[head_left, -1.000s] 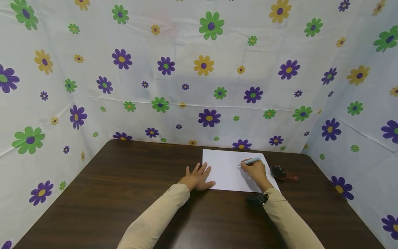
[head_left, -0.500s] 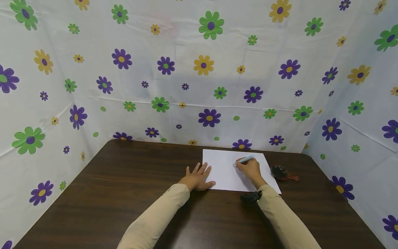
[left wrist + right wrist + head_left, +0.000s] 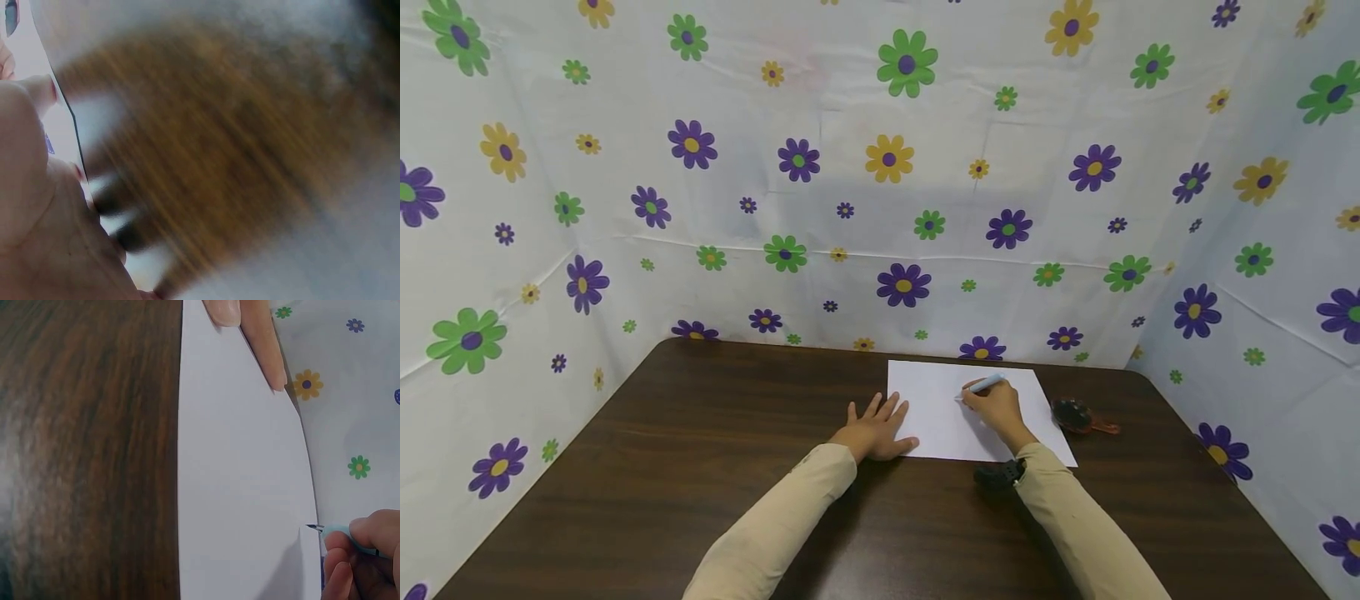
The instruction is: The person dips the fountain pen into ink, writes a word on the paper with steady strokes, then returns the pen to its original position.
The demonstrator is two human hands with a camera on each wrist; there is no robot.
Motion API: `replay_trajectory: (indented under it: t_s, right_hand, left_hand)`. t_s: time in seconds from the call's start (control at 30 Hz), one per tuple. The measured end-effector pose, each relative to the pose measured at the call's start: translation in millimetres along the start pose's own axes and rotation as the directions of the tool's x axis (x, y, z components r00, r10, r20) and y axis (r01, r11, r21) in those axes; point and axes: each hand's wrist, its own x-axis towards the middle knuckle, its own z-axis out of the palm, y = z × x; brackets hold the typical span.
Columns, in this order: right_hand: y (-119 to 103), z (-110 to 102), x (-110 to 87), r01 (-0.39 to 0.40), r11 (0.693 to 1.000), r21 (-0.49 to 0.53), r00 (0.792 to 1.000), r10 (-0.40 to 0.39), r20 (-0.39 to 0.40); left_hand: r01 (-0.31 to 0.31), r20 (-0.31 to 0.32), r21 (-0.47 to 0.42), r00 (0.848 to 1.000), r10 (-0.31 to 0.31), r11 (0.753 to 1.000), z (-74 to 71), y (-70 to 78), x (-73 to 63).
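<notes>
A white sheet of paper (image 3: 932, 427) lies on the dark wooden table. My left hand (image 3: 874, 432) rests palm down over the sheet's left edge, its fingers spread. In the left wrist view, that hand (image 3: 44, 194) appears beside the blurred table surface. My right hand (image 3: 997, 410) pinches a light blue pen (image 3: 985, 383) above the middle of the sheet. The pen's dark pointed tip (image 3: 312, 526) shows in the right wrist view, close to the paper; I cannot tell whether it touches. Marks on the sheet are too small to make out.
Right of the paper lies a dark oval thing with a reddish-brown handle (image 3: 1078, 416). A black device (image 3: 1000, 475) is strapped at the right wrist. Flower-printed white cloth (image 3: 820, 208) walls the back and both sides of the wooden table (image 3: 700, 433).
My right hand has slid left across the sheet with the pen, mostly in the first half second. The left hand and paper have stayed put.
</notes>
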Motion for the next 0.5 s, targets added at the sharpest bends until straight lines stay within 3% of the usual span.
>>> replay_trajectory:
  t_s: [0.5]
  right_hand:
    - [-6.4, -0.3, 1.0, 0.051, 0.995, -0.088, 0.997, -0.046, 0.058]
  left_hand:
    - [-0.007, -0.007, 0.005, 1.0, 0.007, 1.0, 3.9, -1.8, 4.7]
